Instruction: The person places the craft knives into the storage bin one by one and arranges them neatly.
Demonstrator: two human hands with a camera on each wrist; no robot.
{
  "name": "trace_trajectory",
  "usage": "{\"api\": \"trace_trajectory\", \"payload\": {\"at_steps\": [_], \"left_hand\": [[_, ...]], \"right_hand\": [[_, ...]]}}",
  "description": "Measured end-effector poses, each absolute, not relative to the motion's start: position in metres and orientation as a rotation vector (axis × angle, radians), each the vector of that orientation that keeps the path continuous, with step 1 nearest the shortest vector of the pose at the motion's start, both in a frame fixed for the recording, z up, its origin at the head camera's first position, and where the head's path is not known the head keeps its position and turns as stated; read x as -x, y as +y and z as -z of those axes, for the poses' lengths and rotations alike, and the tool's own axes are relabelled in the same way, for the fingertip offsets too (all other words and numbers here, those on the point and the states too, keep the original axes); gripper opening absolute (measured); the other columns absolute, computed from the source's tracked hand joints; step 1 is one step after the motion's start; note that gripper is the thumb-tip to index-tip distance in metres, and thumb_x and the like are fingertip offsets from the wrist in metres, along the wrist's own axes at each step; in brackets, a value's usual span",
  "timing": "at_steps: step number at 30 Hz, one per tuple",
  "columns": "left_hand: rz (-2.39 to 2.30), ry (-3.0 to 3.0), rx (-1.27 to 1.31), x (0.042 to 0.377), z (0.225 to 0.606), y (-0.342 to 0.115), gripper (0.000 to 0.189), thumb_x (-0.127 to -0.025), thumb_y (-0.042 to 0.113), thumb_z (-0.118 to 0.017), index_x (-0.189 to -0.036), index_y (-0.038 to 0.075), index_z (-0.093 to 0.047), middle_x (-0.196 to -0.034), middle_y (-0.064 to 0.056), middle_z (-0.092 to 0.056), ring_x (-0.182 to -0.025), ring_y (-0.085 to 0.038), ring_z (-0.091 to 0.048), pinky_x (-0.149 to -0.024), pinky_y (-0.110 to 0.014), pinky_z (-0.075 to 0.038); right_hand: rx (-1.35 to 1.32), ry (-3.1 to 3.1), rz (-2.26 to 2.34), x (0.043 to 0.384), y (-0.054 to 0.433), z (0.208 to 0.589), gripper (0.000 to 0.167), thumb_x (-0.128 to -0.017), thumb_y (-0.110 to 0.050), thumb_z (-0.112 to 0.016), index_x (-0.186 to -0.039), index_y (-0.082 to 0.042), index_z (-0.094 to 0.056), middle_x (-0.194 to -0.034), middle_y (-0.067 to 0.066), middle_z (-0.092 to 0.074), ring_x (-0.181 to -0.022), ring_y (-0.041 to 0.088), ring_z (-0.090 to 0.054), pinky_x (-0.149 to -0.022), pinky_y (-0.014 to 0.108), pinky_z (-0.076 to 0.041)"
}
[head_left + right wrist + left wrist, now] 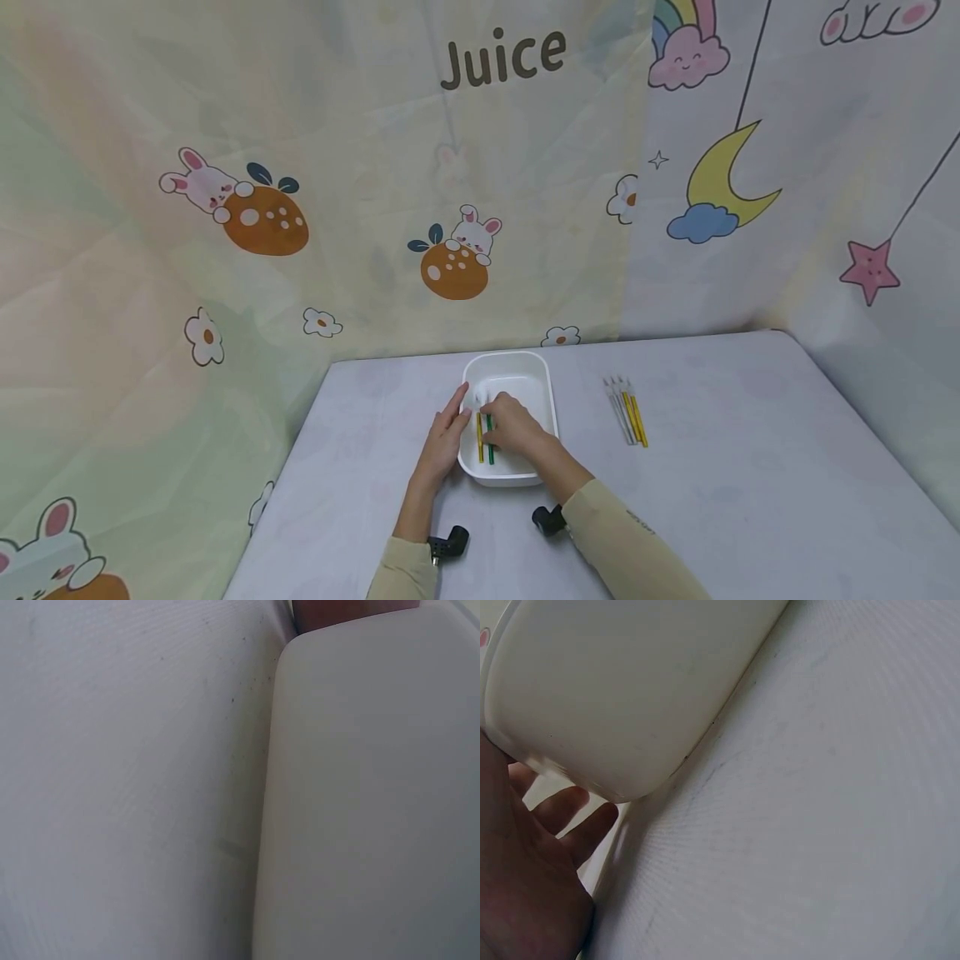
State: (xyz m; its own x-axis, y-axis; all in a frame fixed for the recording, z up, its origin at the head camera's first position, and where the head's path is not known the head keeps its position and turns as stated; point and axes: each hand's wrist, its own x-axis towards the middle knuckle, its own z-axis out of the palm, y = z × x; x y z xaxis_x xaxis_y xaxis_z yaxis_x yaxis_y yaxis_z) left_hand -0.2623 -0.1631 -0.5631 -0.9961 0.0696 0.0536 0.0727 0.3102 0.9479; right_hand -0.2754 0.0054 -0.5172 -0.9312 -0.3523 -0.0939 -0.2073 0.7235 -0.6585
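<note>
A white rectangular tray (525, 379) stands on the table. My left hand (442, 446) holds its left side, the thumb over the rim and the fingers along the outer wall; in the left wrist view, the fingers of the left hand (540, 847) touch that wall. Inside the tray, my right hand (513, 425) pinches a slim green brush-like stick (491, 456) with thumb and fingertips. Left of it in the tray lies a yellow brush-like stick (480, 446). Their pale upper ends are hard to make out. The right wrist view shows mostly the tray's outer wall (375, 787).
To the right of the tray, several slim silver and yellow sticks (626, 412) with pale tips lie side by side on the white-covered table (750, 467). A printed cloth backdrop (360, 208) rises behind the table. A black wrist camera (450, 543) sits at the left wrist.
</note>
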Motion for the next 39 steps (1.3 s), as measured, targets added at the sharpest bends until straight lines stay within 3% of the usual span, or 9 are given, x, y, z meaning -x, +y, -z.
{"api": "trace_trajectory", "payload": {"at_steps": [10, 16, 21, 32, 39], "left_hand": [[1.829, -2.546, 0.119, 0.261, 0.562, -0.162, 0.048, -0.111, 0.032, -0.047, -0.158, 0.041, -0.042, -0.166, 0.014, -0.037, -0.159, -0.016, -0.027, -0.132, -0.052, 0.011], [1.824, -2.548, 0.132, 0.262, 0.563, -0.163, 0.05, -0.111, 0.031, -0.047, -0.161, 0.03, -0.041, -0.166, 0.013, -0.037, -0.159, -0.016, -0.027, -0.132, -0.052, 0.011], [1.823, -2.538, 0.151, 0.263, 0.563, -0.164, 0.05, -0.111, 0.029, -0.048, -0.161, 0.029, -0.042, -0.166, 0.012, -0.039, -0.159, -0.016, -0.028, -0.132, -0.053, 0.01], [1.826, -2.539, 0.153, 0.263, 0.561, -0.164, 0.049, -0.111, 0.029, -0.047, -0.159, 0.034, -0.043, -0.166, 0.01, -0.039, -0.16, -0.02, -0.027, -0.131, -0.055, 0.011], [1.829, -2.548, 0.127, 0.262, 0.56, -0.162, 0.049, -0.111, 0.031, -0.046, -0.158, 0.039, -0.042, -0.166, 0.012, -0.037, -0.16, -0.016, -0.025, -0.131, -0.054, 0.013]], "right_hand": [[0.429, 2.711, 1.0, 0.278, 0.005, 0.519, 0.049, -0.088, -0.015, -0.084, -0.134, -0.006, -0.07, -0.122, 0.013, -0.065, -0.095, 0.018, -0.06, -0.086, 0.034, -0.06], [0.453, 2.754, 1.066, 0.276, 0.006, 0.518, 0.05, -0.088, -0.011, -0.083, -0.135, -0.005, -0.069, -0.124, 0.014, -0.066, -0.09, 0.015, -0.062, -0.082, 0.033, -0.06], [0.503, 2.816, 1.147, 0.275, 0.009, 0.515, 0.049, -0.087, -0.008, -0.082, -0.134, -0.002, -0.069, -0.124, 0.014, -0.067, -0.086, 0.014, -0.063, -0.079, 0.031, -0.06], [0.548, 2.949, 1.246, 0.266, 0.025, 0.507, 0.048, -0.095, -0.022, -0.078, -0.139, -0.009, -0.065, -0.137, 0.013, -0.064, -0.109, 0.026, -0.074, -0.087, 0.037, -0.065], [0.522, 3.096, 1.356, 0.265, 0.045, 0.5, 0.046, -0.095, -0.023, -0.078, -0.138, -0.011, -0.067, -0.138, 0.01, -0.065, -0.108, 0.024, -0.074, -0.087, 0.036, -0.065]]}}
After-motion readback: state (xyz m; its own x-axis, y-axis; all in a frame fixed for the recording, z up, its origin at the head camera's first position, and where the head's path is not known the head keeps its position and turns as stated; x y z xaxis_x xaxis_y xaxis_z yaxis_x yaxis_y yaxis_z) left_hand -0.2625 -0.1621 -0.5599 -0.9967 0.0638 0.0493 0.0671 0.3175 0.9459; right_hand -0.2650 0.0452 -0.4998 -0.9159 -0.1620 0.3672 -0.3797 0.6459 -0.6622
